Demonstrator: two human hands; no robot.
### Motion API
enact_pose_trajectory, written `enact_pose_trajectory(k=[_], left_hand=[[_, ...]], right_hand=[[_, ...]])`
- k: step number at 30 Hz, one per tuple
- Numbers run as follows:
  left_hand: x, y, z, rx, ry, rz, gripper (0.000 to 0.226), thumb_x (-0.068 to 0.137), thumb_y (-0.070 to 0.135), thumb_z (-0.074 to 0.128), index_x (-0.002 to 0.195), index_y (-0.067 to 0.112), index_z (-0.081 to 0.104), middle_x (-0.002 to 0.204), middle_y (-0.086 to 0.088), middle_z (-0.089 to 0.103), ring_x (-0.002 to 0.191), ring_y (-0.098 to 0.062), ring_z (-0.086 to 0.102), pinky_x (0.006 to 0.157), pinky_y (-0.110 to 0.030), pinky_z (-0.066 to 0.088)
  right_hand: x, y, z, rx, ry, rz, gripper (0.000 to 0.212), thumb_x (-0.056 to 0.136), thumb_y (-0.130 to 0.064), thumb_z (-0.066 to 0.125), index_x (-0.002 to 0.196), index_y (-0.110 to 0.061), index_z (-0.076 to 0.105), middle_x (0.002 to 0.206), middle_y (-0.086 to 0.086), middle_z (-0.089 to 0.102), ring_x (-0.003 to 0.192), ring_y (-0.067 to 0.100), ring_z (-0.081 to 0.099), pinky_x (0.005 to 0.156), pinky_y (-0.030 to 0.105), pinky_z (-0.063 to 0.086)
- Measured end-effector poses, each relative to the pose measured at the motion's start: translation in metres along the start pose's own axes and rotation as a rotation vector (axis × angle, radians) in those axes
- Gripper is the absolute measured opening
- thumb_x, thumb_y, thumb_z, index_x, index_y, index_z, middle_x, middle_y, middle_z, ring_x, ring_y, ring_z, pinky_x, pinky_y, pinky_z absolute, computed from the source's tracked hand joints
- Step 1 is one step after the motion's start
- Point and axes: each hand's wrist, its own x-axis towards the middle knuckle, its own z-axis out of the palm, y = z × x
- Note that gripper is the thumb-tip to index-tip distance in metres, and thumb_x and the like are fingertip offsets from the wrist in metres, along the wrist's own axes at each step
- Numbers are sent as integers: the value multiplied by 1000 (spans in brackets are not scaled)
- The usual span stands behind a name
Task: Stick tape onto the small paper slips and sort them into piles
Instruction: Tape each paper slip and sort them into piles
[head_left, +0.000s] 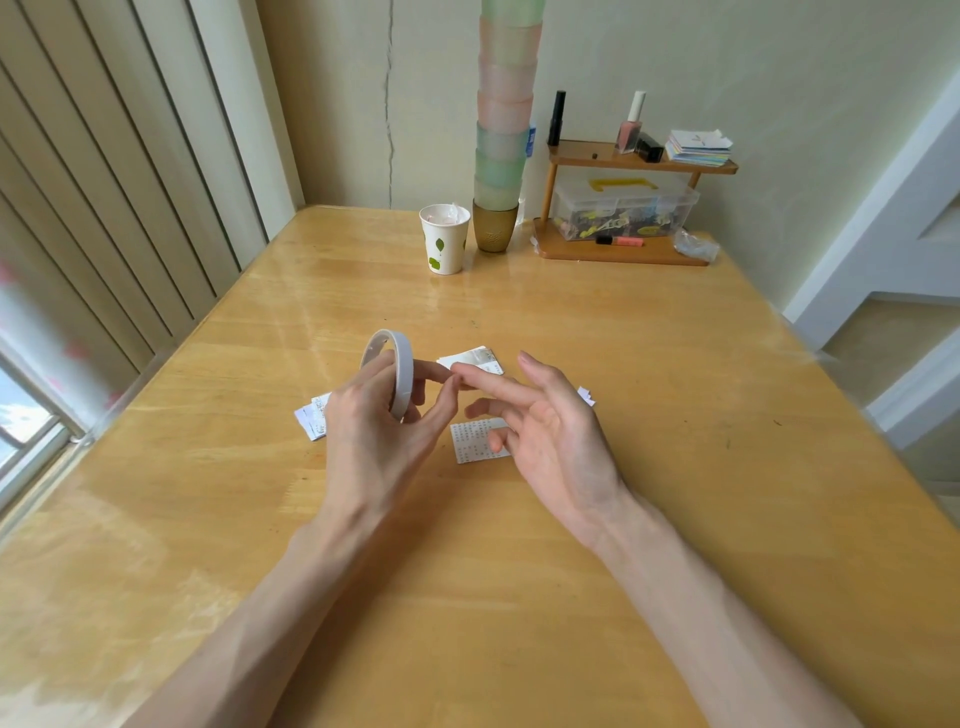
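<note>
Paper slips, printed and flat, partly hidden beneath both hands; left hand grasps a thin white tape ring; right hand, at its 3 o'clock, released, fingers spread.

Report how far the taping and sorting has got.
Looks done: the left slips and far slips lie apart, maybe as piles; tape on them is not discernible. In hand: left hand grips the tape roll, right hand reaches toward it. Left: the printed slip, seemingly untaped.
</note>
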Motion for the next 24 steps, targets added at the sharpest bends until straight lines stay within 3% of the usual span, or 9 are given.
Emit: enact_pose_trajectory(k=[6,10,14,19,24], left_hand=[[0,0,2,-60,-77,-102,11,95,21,74,86,17,67,66,10,48,57,-15,46,55,-21,38],[2,1,1,-106,-110,-176,11,96,22,71,86,19,66,67,15,53,58,-12,46,55,-14,36],[0,3,1,-203,-180,-243,13,97,19,72,85,16,67,61,15,43,52,-8,39,53,-12,32],[4,-2,-2,-291,-263,-335,18,98,22,71,83,13,67,65,-1,41,53,-9,34,51,-16,31],[10,-5,-8,-486,-308,-495,20,96,28,74,84,12,72,68,1,39,59,-12,37,54,-18,34]], right_hand=[[-1,-1,0,8,38,-4,61,95,-55,46,124,-11,76,128,-2,71,104,18,52,78,32,36],[-1,-1,-1,-25,124,-26,50,105,-47,43,109,-15,82,127,2,73,99,18,53,79,33,34],[0,-1,-1,-17,216,-27,41,104,-36,50,89,-17,83,116,2,78,92,16,55,82,36,34],[3,2,-6,-11,378,-72,26,96,-26,64,99,-8,82,97,-4,75,83,15,59,74,33,37],[4,3,-19,-173,407,-113,16,93,-31,76,102,-19,81,90,-11,73,84,7,62,79,27,42]])
